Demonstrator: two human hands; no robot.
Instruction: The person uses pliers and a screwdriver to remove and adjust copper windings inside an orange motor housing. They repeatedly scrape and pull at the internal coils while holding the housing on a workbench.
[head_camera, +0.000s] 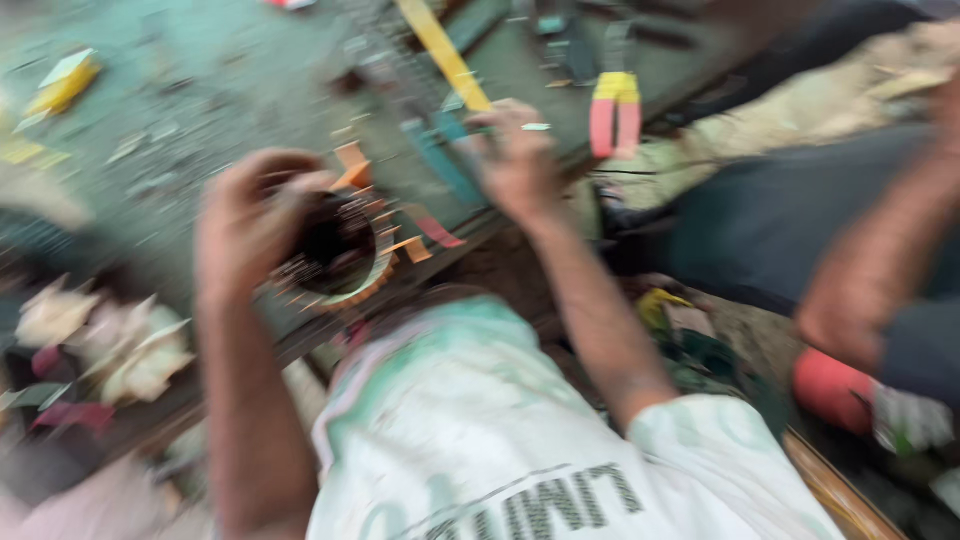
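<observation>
Your left hand (250, 215) has its grip closed around a round, dark motor core ringed with copper windings and orange insulating strips (335, 250), holding it at the near edge of the grey-green table (200, 100). Your right hand (515, 160) rests on the table beside a teal strip (440, 160); blur hides whether its grip holds anything. Red-and-yellow-handled pliers (615, 115) lie just beyond. Another person's arm (880, 250) reaches in from the right.
</observation>
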